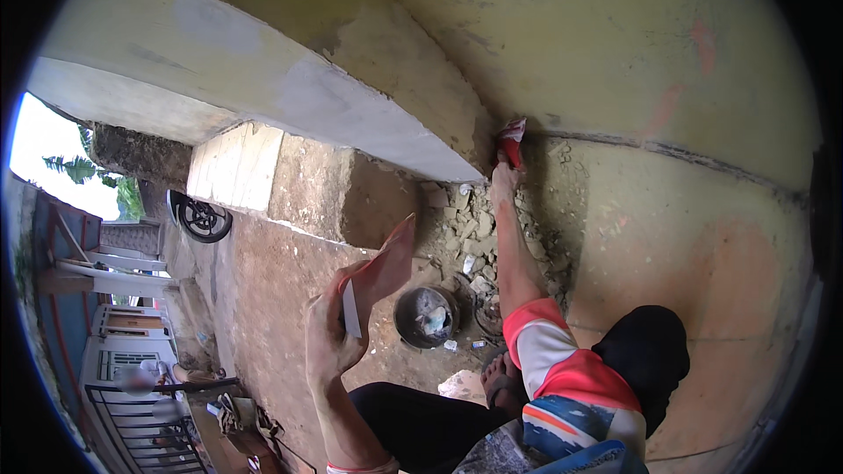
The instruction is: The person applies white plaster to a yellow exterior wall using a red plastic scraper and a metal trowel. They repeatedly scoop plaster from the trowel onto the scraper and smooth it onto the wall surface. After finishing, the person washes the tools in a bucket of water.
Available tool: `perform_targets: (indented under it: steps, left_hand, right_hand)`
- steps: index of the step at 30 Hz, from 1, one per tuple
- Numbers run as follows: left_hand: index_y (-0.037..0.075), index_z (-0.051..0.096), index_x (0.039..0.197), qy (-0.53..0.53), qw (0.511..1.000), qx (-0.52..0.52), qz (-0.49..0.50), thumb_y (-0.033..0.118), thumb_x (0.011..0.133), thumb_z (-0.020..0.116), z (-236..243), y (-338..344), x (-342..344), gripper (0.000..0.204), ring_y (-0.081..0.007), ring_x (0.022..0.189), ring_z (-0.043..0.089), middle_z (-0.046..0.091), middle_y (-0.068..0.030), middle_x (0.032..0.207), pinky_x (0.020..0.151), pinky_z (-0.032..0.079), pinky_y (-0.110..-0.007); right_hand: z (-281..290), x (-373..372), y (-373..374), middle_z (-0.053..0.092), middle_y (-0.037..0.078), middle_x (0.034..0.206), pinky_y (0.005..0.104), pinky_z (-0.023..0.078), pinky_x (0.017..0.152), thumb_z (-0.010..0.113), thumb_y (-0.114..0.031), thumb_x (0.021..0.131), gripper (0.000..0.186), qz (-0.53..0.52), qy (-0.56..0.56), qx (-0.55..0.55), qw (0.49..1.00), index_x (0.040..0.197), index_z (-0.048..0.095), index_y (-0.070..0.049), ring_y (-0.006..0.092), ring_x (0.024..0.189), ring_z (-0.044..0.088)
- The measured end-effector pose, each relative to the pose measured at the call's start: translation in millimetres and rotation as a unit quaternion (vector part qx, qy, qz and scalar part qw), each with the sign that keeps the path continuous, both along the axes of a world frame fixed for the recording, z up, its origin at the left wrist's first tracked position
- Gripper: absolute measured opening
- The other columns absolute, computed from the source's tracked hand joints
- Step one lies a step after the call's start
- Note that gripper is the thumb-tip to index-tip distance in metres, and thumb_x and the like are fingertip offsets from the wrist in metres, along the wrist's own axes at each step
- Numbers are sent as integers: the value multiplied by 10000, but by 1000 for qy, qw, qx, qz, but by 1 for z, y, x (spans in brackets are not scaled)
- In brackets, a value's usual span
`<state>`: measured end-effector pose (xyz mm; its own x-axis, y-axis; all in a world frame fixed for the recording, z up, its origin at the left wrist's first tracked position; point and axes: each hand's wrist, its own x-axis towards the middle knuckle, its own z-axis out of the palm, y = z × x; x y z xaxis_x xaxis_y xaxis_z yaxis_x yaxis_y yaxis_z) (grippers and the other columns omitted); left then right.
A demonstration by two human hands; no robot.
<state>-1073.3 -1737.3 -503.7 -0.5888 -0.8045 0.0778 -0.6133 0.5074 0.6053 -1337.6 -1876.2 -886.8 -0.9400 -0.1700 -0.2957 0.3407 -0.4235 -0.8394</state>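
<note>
My left hand point(329, 329) is closed on a flat reddish sheet point(386, 262) that tapers to a point. A stiff white strip point(350, 309) shows beside its fingers. My right arm reaches out to the corner of the wall. There my right hand point(504, 177) is closed around a crumpled red-and-white piece point(511, 142), which looks like a wrapper or packet and lies against the wall's edge. Its exact kind cannot be made out. Between my hands, broken rubble point(470, 228) is heaped at the foot of the corner.
A dark bucket point(425, 317) with something pale inside stands near my sandalled foot point(502, 382). The painted wall point(685, 237) runs along the right, and a plastered ledge point(307, 88) juts out above. A wheel point(204, 219), a railing point(140, 426) and blurred people lie off to the left.
</note>
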Motion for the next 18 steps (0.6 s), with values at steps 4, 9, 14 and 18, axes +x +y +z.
perform_targets:
  steps: [4, 9, 14, 18]
  left_hand:
    - [9, 598, 1210, 19, 999, -2, -42, -6, 767, 510, 1, -1, -1, 452, -340, 983, 700, 693, -213, 1005, 865, 517, -359]
    - [18, 589, 1222, 16, 998, 11, -54, 12, 746, 532, 8, 5, -12, 480, -355, 949, 693, 682, -225, 994, 839, 518, -351]
    - [14, 623, 1175, 16, 997, -37, -69, 31, 906, 558, 11, 9, -23, 277, -248, 808, 697, 687, -195, 896, 732, 520, -326]
    - [26, 588, 1207, 13, 997, -16, -77, 0, 838, 504, 14, 8, -14, 379, -330, 852, 690, 673, -219, 922, 759, 519, -361]
  right_hand:
    - [18, 2, -3, 671, 95, 1087, 366, 464, 872, 732, -95, 866, 373, -30, -57, -67, 996, 1214, 634, -2, 214, 950, 609]
    - [36, -12, 5, 657, 101, 1080, 362, 457, 889, 741, -117, 867, 419, 36, 11, -107, 994, 1246, 601, -3, 218, 968, 602]
    - [102, -16, 12, 663, 109, 1070, 365, 463, 878, 705, -101, 881, 326, 15, 15, -18, 1000, 1175, 631, 19, 234, 956, 610]
    - [199, -3, 31, 676, 120, 1044, 373, 468, 894, 674, -58, 881, 260, 94, 111, -59, 988, 1115, 635, 47, 251, 947, 621]
